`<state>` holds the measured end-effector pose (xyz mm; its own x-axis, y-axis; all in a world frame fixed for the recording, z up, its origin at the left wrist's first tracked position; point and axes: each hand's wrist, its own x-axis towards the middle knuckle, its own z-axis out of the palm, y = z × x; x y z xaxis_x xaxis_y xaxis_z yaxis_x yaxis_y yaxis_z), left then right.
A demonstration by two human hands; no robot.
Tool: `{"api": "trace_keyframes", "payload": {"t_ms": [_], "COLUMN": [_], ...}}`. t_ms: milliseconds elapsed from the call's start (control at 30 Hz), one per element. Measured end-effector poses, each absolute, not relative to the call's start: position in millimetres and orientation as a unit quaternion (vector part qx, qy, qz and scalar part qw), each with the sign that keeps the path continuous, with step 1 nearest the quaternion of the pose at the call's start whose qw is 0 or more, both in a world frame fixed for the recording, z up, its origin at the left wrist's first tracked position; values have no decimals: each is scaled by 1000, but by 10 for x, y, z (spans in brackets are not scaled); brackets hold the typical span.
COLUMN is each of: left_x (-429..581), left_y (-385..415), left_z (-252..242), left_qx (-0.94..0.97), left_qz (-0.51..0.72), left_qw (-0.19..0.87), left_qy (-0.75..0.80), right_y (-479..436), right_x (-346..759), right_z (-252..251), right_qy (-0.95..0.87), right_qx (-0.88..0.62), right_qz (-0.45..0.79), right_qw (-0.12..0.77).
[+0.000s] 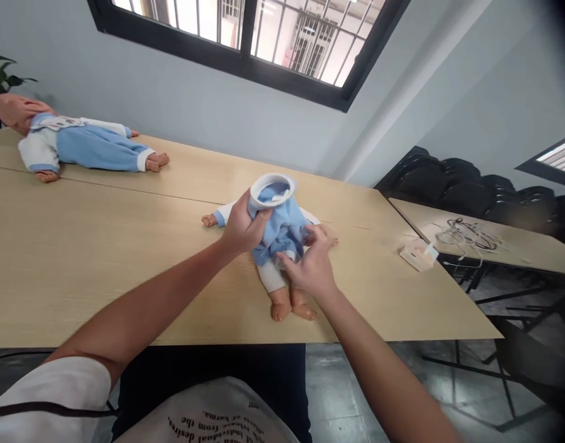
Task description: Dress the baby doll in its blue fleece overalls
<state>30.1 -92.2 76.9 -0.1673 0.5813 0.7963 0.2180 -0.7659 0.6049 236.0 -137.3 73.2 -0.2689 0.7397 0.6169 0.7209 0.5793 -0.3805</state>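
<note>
Light blue doll trousers point(284, 223) with a white ribbed band point(292, 183) are held up over a doll point(272, 277) lying on its back, feet towards me. The band forms a round opening facing up. My left hand point(246, 226) pinches the fabric just below that band, thumb in front. On the other side, my right hand point(312, 261) has its fingers curled on the lower folds and its thumb by a white edge. The doll's white cloth legs, bare feet and one hand on the left show; its head is hidden behind the trousers.
A second doll point(100, 146) in blue and white clothes lies at the table's point(125, 258) far left. To the right sits a small open box point(419, 254). Tangled cables point(471, 234) lie on another table, with black chairs point(448, 184) stacked behind.
</note>
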Motion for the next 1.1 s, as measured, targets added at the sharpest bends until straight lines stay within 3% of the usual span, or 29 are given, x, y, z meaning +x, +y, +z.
{"api": "trace_keyframes", "payload": {"t_ms": [167, 433, 567, 700, 767, 867, 1000, 1100], "left_x": [136, -255, -267, -245, -269, -325, -328, -310], "left_y": [-757, -432, -512, -891, -1166, -1593, -2026, -2135], "left_z": [884, 1031, 1267, 1368, 1274, 943, 419, 241], "left_qx": [599, 547, 563, 601, 678, 829, 938, 946], "left_qz": [715, 693, 723, 727, 688, 537, 312, 205], "left_qw": [166, 266, 194, 61, -5, -42, 45, 182], "left_qy": [320, 387, 351, 326, 259, 151, 147, 173], "right_y": [-1198, -390, -254, -588, -888, -1383, -1886, -1978], "right_x": [2544, 2994, 2925, 2929, 3024, 3217, 3381, 3383], "right_z": [620, 1291, 1699, 1871, 1742, 1324, 802, 725], "right_qy": [-771, -751, -718, -735, -770, -878, -934, -932], "right_qx": [-517, -510, -479, -368, -320, -252, -232, -234], "right_qz": [-19, 48, 22, -133, -170, -110, 62, 172], "right_qw": [370, 416, 504, 555, 525, 391, 263, 215]}}
